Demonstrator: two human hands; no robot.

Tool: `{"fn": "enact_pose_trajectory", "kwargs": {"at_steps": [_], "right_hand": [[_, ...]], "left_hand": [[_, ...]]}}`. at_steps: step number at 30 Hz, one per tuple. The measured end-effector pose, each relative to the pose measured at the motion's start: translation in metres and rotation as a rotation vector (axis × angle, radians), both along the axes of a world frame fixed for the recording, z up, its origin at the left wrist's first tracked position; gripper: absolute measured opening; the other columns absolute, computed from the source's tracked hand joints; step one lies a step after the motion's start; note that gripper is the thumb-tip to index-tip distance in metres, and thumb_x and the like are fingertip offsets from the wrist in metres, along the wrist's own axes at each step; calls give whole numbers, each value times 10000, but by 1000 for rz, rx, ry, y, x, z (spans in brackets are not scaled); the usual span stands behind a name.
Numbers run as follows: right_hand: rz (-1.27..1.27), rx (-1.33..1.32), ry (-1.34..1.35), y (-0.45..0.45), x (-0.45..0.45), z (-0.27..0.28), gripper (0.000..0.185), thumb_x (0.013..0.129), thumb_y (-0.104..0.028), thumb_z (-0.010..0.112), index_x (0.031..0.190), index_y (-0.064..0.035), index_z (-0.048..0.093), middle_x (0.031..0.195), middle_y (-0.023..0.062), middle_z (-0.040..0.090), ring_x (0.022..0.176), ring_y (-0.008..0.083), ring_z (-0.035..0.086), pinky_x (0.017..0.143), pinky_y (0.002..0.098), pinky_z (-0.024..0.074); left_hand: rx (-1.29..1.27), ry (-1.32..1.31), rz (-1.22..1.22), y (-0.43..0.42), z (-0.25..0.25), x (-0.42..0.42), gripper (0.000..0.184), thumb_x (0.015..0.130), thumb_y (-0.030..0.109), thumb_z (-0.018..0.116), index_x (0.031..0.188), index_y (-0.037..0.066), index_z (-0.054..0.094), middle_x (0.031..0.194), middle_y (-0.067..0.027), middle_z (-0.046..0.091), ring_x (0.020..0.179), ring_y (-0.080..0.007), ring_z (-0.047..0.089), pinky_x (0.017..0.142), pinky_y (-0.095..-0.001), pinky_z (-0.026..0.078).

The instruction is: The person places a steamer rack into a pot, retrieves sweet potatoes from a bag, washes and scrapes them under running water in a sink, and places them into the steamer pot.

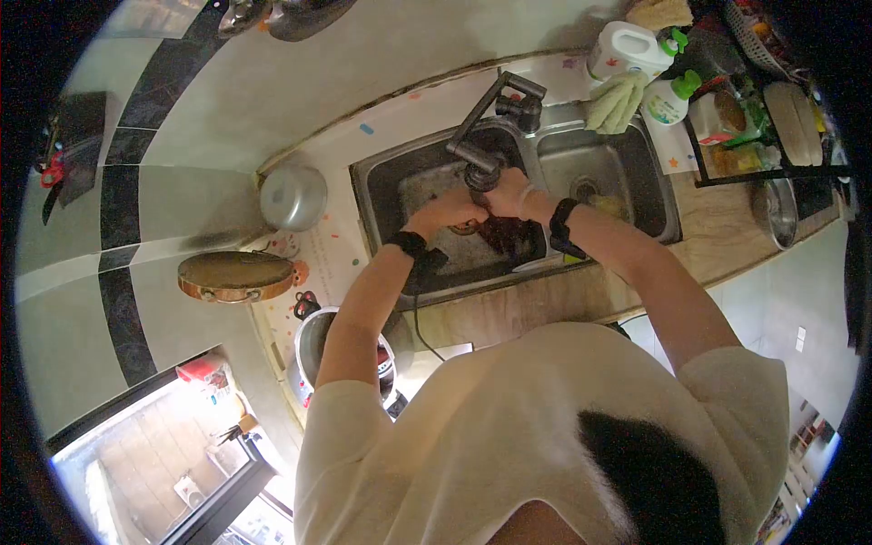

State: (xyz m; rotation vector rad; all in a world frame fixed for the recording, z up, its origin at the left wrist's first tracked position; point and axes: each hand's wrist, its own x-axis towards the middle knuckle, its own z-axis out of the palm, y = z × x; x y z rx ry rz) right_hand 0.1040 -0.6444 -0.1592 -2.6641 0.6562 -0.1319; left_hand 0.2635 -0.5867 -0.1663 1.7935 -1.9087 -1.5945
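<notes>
Both hands are inside the left basin of the double sink [381, 245], close under the black faucet [480, 162]. My left hand [443, 211] has its fingers curled inward, beside a small brownish round thing [464, 228] that is too blurred to name. My right hand [510, 193] is closed just below the faucet head, its fingertips near those of the left. Dark reddish-brown material [504, 238] lies beneath the hands, partly hidden by them. What the fingers grip is hidden.
The right basin [554, 163] adjoins on the right. Behind it are a green cloth [618, 102], a white jug [629, 47] and a pump bottle [668, 100]. A metal pot [293, 198] and a round wooden board [236, 276] stand left. A rice cooker [313, 341] sits by my left arm.
</notes>
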Motion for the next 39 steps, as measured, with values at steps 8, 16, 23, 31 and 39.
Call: {"fn": "enact_pose_trajectory", "kwargs": {"at_steps": [8,16,23,31,39], "right_hand": [[-122,906,539,-29,-8,-19,227,582,-230,588,670,-23,620,606,150,584,626,272,611,561,375,485],[-54,217,348,-8,-12,-19,223,637,-258,577,701,-51,631,686,163,602,637,323,592,582,395,463],[-21,61,186,7,-13,7,259,620,-295,608,728,-60,639,733,143,622,696,329,605,629,422,483],[-85,59,219,-3,-18,-10,247,638,-297,592,748,-79,627,723,167,620,697,338,610,618,441,483],[-135,409,465,-4,-13,4,205,681,-178,502,662,12,575,632,168,574,580,269,569,508,369,430]], "left_hand": [[-564,-540,-222,-2,-5,-35,347,747,223,512,1060,78,549,1077,-198,540,962,-344,532,812,-410,435],[-375,-446,-311,-8,40,-44,269,745,223,550,943,41,552,834,-111,600,706,-220,571,647,-314,456],[389,682,369,14,32,-9,233,736,300,572,650,86,543,594,-19,541,533,-116,501,504,-247,384],[308,264,57,-18,-22,-17,408,676,461,612,704,57,563,674,-26,561,569,-158,488,523,-307,408],[-199,-310,-256,-5,1,-32,464,709,274,613,1086,41,477,917,-205,575,755,-379,554,623,-394,460]]}}
